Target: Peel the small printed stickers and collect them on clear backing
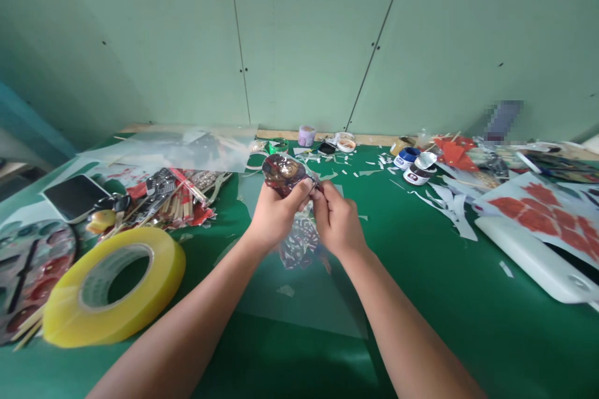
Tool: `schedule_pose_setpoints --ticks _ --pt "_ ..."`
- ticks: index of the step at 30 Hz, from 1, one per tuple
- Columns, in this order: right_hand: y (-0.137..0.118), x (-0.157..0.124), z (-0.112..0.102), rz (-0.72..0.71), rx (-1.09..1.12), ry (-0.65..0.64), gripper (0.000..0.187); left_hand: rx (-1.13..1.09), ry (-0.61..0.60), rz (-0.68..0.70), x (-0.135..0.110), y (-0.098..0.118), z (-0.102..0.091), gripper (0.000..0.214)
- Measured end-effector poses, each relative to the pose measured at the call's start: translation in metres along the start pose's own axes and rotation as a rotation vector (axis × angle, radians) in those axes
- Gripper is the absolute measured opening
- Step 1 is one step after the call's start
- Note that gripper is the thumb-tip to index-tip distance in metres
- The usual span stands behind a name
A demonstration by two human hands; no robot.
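Note:
Near the middle of the head view, my left hand (277, 212) grips a glossy dark red-brown piece (284, 173) that looks covered in clear film. My right hand (337, 215) is closed in a pinch at the right end of the same piece, its fingertips touching those of my left hand. What lies between the fingertips is mostly hidden. Just below both hands, a crumpled clear film with pale and dark specks (299, 243) shows. Under it a translucent sheet (304, 305) lies on the green table (430, 336).
A big yellow tape roll (163, 299) and a paint palette (51, 262) lie at left, near a phone (75, 196) and bundled sticks. Several paint jars (416, 171) and paper scraps (452, 206) sit at right, with a white-handled tool (533, 259) and red-painted paper (538, 215).

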State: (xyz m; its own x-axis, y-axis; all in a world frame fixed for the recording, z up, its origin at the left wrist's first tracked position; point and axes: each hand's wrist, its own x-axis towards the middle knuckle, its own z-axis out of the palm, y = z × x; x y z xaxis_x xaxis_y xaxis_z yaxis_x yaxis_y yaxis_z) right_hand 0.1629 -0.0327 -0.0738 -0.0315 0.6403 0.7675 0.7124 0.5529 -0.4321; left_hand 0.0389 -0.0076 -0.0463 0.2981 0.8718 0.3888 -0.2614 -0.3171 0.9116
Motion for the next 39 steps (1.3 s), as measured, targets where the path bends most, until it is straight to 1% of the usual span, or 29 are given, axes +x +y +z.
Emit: schedule_pose_setpoints --ticks 4,11,14,20,22,26,32,39 --pt "0.0 0.0 0.001 0.007 -0.034 -0.021 0.022 -0.016 0.013 0.024 0.001 0.001 -0.001 0.035" --pt "0.0 -0.002 0.002 -0.017 -0.088 0.02 0.017 0.07 -0.007 -0.073 -0.001 0.002 -0.001 0.032" --pt "0.0 -0.002 0.001 -0.016 -0.093 0.017 0.017 0.098 0.01 -0.07 -0.002 0.003 -0.001 0.033" --pt "0.0 -0.002 0.002 -0.015 -0.074 0.021 0.02 -0.016 0.008 -0.028 -0.001 0.006 0.002 0.034" --pt "-0.001 -0.002 0.003 -0.01 -0.088 0.045 0.02 -0.053 0.016 -0.042 -0.001 0.007 0.005 0.034" --pt "-0.002 -0.003 0.005 0.037 -0.138 0.083 0.02 -0.122 0.042 -0.114 -0.003 0.007 0.011 0.033" --pt "0.0 -0.004 0.005 0.031 -0.199 0.096 0.021 -0.129 0.126 -0.172 -0.005 0.003 0.016 0.04" --pt "-0.002 -0.003 0.006 0.047 -0.21 0.117 0.023 -0.101 0.117 -0.114 -0.005 0.003 0.015 0.038"
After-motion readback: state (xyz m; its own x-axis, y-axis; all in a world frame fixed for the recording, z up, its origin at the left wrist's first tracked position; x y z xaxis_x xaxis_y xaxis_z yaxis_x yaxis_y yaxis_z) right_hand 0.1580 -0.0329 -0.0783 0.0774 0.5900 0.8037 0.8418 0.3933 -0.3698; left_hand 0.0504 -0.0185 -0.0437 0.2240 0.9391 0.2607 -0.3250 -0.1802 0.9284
